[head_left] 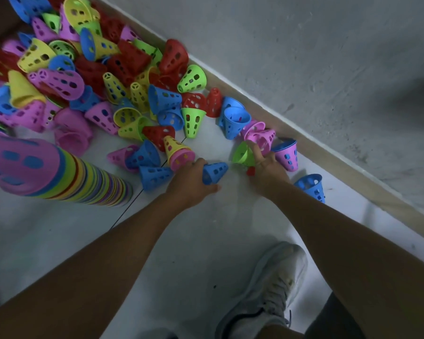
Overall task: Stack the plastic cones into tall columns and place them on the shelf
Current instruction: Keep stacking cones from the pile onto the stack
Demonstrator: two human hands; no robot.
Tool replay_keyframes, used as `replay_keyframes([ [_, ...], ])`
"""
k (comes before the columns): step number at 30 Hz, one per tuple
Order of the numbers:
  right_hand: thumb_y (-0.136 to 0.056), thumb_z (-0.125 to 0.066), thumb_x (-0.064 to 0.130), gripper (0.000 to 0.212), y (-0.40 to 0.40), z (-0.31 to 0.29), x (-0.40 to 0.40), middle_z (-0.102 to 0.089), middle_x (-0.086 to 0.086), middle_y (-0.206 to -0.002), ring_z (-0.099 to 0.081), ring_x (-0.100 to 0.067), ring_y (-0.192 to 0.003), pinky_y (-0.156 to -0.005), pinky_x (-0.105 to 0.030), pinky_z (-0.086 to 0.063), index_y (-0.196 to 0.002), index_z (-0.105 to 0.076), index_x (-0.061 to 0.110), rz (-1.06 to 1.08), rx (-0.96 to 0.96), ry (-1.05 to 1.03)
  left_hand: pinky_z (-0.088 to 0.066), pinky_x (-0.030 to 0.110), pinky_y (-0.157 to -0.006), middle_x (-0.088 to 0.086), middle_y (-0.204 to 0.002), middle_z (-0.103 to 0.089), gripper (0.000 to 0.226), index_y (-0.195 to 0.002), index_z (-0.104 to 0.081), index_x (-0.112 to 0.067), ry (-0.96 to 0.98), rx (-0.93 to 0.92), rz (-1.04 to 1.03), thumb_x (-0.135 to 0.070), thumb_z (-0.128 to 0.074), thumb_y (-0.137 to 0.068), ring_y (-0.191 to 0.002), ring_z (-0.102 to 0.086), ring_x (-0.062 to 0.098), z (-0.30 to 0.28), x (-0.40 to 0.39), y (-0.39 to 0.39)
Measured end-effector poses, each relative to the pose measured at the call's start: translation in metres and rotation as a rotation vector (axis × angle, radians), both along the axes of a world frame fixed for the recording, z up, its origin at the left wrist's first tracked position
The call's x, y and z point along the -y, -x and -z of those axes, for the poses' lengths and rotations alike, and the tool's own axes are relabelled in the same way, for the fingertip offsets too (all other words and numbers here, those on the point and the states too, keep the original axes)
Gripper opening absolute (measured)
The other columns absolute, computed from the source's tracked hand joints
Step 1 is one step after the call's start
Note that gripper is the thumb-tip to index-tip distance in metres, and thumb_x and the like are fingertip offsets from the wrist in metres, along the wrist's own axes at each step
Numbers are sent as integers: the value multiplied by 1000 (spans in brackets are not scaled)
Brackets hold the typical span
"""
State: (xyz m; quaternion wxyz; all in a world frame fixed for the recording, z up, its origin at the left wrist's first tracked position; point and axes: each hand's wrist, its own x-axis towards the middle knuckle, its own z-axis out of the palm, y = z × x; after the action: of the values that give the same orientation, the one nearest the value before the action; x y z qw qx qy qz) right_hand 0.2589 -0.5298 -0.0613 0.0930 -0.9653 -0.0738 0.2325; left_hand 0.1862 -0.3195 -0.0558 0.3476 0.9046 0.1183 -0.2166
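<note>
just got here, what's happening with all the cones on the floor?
A person is crouched over a loose pile of cones by the wall. Their left hand has a grip on a blue cone, and their right hand holds a green cone with something small and red beneath the palm. A tall multicoloured stack stands at the left. No shelf is in view.

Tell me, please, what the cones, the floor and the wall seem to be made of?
Blue cone in the left hand: thin moulded plastic, likely; bright even colour, soft sheen, punched holes. Floor: smooth pale tile, apparently; a dark joint line crosses it. Wall: bare grey cement or plaster, matt, rough and pitted.
</note>
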Motion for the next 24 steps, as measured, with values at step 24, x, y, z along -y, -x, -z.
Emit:
replay_keyframes([
  [24,-99,-60,30,68,-18,-79,-81,-61,-8,-123,-63,-27,-104,-72,-26,-47,-155,-21,25,-165,-137,-154,-53,18,-74,-6,-107,-72,51,-117,-60,-20,672,365,-321,-20,-85,-73,-95,-71,5,-211,-53,28],
])
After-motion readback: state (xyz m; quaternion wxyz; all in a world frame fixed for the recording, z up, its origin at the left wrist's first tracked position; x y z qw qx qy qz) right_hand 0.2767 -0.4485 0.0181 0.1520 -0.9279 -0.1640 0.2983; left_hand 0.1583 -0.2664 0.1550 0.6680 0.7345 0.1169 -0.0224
